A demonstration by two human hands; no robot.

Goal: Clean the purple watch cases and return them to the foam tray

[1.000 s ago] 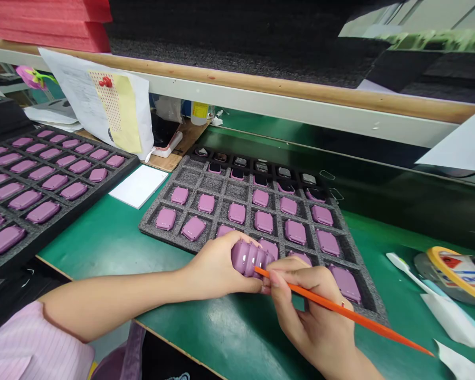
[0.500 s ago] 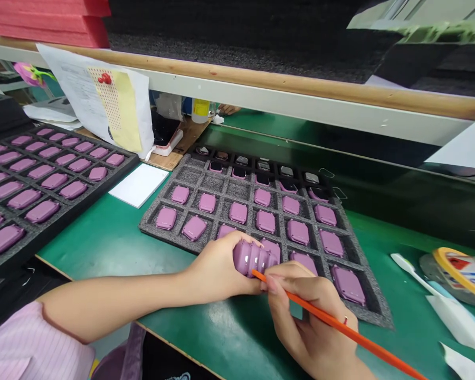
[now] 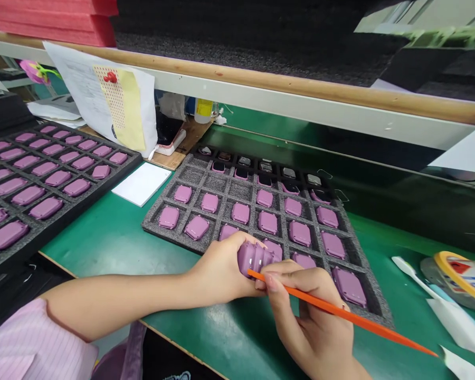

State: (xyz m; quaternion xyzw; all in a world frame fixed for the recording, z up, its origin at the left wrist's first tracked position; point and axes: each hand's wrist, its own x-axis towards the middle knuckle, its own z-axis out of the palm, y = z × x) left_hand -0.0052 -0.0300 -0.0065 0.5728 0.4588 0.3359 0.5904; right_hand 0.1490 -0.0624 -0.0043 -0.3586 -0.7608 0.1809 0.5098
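Observation:
My left hand (image 3: pixel 217 269) is closed around a small stack of purple watch cases (image 3: pixel 250 256), their rounded sides facing me. My right hand (image 3: pixel 314 311) pinches a slim orange stick (image 3: pixel 364 319) like a pen. The stick's near tip meets the lower side of the stack, and its other end tapers towards the lower right. Both hands are over the front edge of a grey foam tray (image 3: pixel 214 183), whose compartments hold purple watch cases. Dark-faced pieces sit in its back rows. My fingers partly hide the stack and some compartments.
Another foam tray (image 3: pixel 98 191) of purple cases lies on the left. Between the trays is a white pad (image 3: pixel 141 183). A toothbrush (image 3: pixel 409 268) and a yellow-rimmed roll of tape (image 3: pixel 455 272) lie at right. A shelf edge (image 3: pixel 261 84) crosses above the bench.
The orange stick's tip has shifted slightly left and along the stack's lower side, and its far end has swung upward. The whole view has drifted a little; both grips stay.

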